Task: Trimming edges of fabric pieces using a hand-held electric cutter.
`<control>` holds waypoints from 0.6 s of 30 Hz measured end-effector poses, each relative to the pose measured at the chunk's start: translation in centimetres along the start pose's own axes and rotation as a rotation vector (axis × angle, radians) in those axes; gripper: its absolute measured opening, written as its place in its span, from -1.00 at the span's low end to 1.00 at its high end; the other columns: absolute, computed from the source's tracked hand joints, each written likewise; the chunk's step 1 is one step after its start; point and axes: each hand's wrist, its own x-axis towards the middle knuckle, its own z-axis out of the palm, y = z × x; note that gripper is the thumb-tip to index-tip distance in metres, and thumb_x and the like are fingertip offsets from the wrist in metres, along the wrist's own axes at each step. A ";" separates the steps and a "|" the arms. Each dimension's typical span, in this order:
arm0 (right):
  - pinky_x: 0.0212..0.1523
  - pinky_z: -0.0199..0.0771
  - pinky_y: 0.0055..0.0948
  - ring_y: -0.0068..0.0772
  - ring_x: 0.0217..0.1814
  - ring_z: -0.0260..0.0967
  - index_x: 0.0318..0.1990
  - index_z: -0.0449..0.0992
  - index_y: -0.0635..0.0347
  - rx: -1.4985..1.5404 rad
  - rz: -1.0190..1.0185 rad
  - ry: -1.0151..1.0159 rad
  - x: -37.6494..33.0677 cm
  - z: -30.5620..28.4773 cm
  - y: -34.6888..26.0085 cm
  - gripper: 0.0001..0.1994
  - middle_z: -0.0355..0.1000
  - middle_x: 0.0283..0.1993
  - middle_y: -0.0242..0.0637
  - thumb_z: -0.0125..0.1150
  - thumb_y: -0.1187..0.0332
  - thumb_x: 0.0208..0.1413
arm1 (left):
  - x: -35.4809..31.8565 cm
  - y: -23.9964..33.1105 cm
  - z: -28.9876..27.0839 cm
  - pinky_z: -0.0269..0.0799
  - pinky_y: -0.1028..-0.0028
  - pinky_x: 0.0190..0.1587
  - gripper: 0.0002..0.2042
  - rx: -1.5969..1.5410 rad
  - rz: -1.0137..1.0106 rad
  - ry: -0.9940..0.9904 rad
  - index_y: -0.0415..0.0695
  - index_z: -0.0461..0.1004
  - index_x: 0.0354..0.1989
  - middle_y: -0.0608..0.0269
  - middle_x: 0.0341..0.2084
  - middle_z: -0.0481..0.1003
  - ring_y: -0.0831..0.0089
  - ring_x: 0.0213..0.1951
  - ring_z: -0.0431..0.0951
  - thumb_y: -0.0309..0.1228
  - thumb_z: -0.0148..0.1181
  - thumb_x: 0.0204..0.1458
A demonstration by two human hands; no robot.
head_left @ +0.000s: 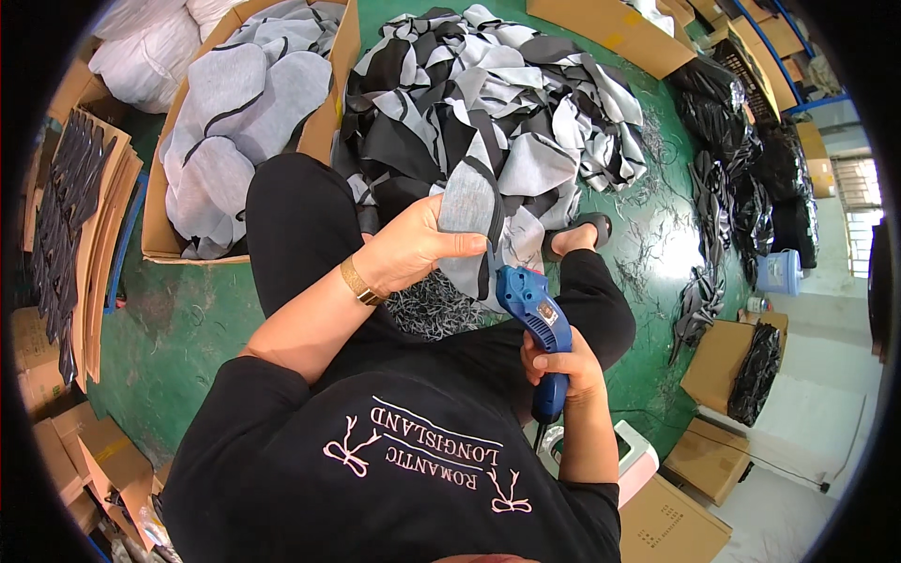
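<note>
My left hand (405, 246) is closed on a grey fabric piece (465, 205) with a black edge, the thumb pressed flat on its face. In my right hand (574, 364) is a blue corded electric cutter (539, 311), the fingers wrapped round its handle. The cutter's narrow tip meets the black edge of the fabric just beside my left thumb. Whether the blade is biting into the cloth, I cannot tell. Between my legs lies a heap of thin dark trimmings (434, 308), partly hidden by the fabric and my left arm.
A large pile of grey and black fabric pieces (404, 141) covers the floor ahead. At the left stands a cardboard box (317, 136) filled with grey pieces. Black plastic bags (718, 122) and a blue bucket (778, 272) line the right side. The cutter's cord hangs below its handle.
</note>
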 end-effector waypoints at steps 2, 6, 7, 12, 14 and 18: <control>-0.53 0.36 -0.49 -0.40 -0.62 0.32 -0.29 0.42 0.36 0.030 -0.005 -0.018 0.3 0.0 0.3 -0.65 0.35 -0.55 -0.26 0.33 0.44 -0.32 | -0.1 0.2 0.4 0.40 0.51 -0.03 -0.69 0.011 -0.006 -0.002 -0.21 0.43 -0.04 0.34 -0.20 0.51 0.58 -0.17 0.50 -0.56 0.25 0.00; -0.64 0.22 -0.49 -0.44 -0.64 0.17 -0.32 0.36 0.32 0.167 -0.062 -0.015 1.1 1.5 0.6 -0.64 0.21 -0.63 -0.32 0.32 0.42 -0.35 | -0.2 -0.3 0.2 0.39 0.50 0.00 -0.66 0.035 -0.045 -0.032 -0.22 0.41 -0.02 0.34 -0.18 0.51 0.59 -0.14 0.49 -0.56 0.25 0.00; -0.62 0.24 -0.50 -0.44 -0.61 0.18 -0.30 0.35 0.31 0.177 -0.070 -0.022 1.4 1.7 0.3 -0.63 0.22 -0.62 -0.32 0.33 0.38 -0.32 | -0.2 -0.4 0.3 0.39 0.50 0.00 -0.66 0.036 -0.046 -0.033 -0.22 0.41 -0.02 0.34 -0.18 0.51 0.59 -0.14 0.49 -0.56 0.25 0.00; -0.49 0.34 -0.53 -0.47 -0.53 0.29 -0.22 0.37 0.33 -0.102 -0.320 0.220 2.9 2.4 -2.4 -0.62 0.31 -0.52 -0.30 0.33 0.33 -0.18 | 0.0 -1.2 0.9 0.37 0.52 0.01 -0.65 0.065 0.038 0.020 -0.21 0.35 0.05 0.33 -0.12 0.48 0.60 -0.11 0.47 -0.47 0.20 0.08; -0.43 0.34 -0.57 -0.54 -0.48 0.32 -0.23 0.39 0.31 -0.265 -0.398 0.354 3.6 3.7 -4.0 -0.63 0.35 -0.47 -0.35 0.39 0.35 -0.17 | -0.2 -1.2 1.9 0.38 0.53 -0.02 -0.69 0.073 0.021 0.042 -0.21 0.37 0.02 0.34 -0.14 0.49 0.61 -0.13 0.47 -0.42 0.16 0.12; -0.34 0.38 -0.59 -0.64 -0.40 0.33 -0.21 0.43 0.31 -0.497 -0.462 0.409 5.8 5.1 -4.6 -0.60 0.42 -0.39 -0.41 0.46 0.41 -0.22 | -0.6 -1.2 2.4 0.41 0.59 -0.14 -0.74 0.141 -0.066 0.047 -0.22 0.43 -0.06 0.37 -0.22 0.51 0.66 -0.22 0.49 -0.29 0.06 0.21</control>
